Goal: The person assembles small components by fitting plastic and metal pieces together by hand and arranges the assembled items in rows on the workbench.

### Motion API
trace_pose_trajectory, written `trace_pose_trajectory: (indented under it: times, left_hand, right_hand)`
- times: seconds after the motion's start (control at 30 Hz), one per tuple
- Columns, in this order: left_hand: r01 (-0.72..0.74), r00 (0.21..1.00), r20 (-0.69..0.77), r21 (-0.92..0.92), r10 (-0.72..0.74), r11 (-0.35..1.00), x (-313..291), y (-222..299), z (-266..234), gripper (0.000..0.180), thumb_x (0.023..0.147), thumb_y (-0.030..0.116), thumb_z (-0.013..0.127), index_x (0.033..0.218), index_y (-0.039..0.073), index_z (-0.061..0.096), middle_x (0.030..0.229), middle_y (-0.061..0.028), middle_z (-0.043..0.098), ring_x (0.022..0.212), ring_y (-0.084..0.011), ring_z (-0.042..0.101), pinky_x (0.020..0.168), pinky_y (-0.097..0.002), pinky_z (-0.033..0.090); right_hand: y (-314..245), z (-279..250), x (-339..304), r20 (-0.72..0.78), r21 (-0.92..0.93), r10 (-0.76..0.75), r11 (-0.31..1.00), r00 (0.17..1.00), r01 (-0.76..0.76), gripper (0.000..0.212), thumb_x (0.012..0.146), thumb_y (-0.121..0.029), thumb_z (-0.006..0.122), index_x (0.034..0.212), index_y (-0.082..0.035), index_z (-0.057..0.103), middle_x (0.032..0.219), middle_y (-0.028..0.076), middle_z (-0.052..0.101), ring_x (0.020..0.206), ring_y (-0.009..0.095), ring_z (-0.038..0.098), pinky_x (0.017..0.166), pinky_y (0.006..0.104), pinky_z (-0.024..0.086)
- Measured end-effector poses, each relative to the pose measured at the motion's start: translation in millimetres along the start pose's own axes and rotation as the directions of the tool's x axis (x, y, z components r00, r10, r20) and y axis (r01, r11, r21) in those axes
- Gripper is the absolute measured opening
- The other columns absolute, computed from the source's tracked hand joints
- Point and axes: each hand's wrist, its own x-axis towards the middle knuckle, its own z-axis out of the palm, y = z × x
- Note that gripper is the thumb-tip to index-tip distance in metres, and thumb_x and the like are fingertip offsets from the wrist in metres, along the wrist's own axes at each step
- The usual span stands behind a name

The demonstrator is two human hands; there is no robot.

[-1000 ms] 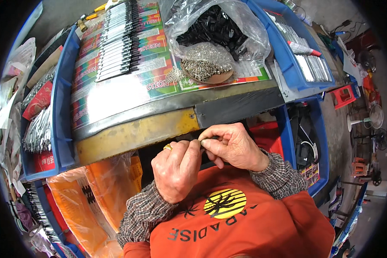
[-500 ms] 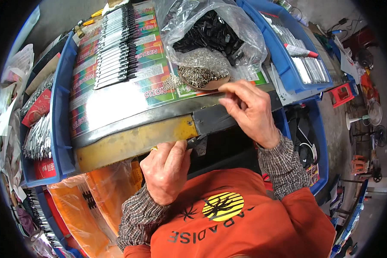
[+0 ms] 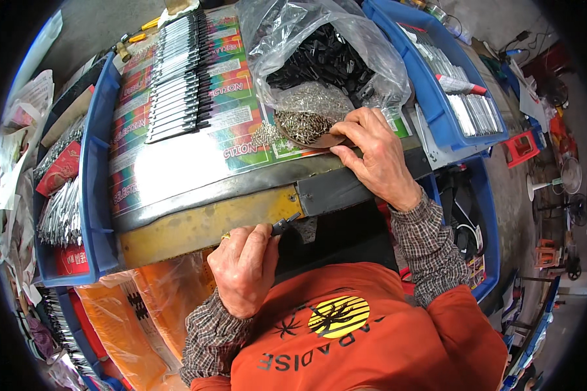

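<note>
Since a second ago the two hands have parted: then they met below the table edge, both pinching one small piece, and now the right hand [image 3: 376, 155] has gone up onto the table [image 3: 195, 171], while the left hand [image 3: 244, 267] stays low by the yellow strip on the table's front. That reads as one piece being held ready while the next small part is fetched.

Taking the dish [image 3: 313, 132] as the landmark: it is a shallow brown round thing near the table's front edge, heaped with tiny silvery metal parts [image 3: 301, 122]. The right hand's fingertips rest on its near rim, fingers curled and pinching; whether anything is between them cannot be told. Just behind the dish a clear bag [image 3: 319, 45] lies open, full of small black pieces [image 3: 323, 58]. Left of the dish, rows of black-and-silver pens [image 3: 179, 78] lie on a bright printed sheet [image 3: 241, 124]. Right of it stands a blue bin [image 3: 437, 107] of silvery strips.

Below and left of the dish, off the table, the left hand is closed in a pinch on a small dark clip [image 3: 285, 225], which juts out from finger and thumb toward the table edge.
</note>
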Motion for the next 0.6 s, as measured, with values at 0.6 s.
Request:
trace_pose_trajectory:
  times: [0.6]
  left_hand:
    - [0.016,1.0,-0.026,-0.05,-0.017,0.999,-1,7,1,0.022,0.069,-0.003,0.072,0.089,0.002,0.063,0.075,-0.0113,0.06,0.062,-0.028,0.059,0.054,-0.0348,0.047]
  right_hand:
    - [13,-8,10,0.086,0.249,-0.001,0.968,0.996,-0.02,0.009,0.075,-0.004,0.068,0.081,-0.001,0.061,0.081,0.006,0.058,0.08,0.022,0.052,0.071,0.0331,0.042]
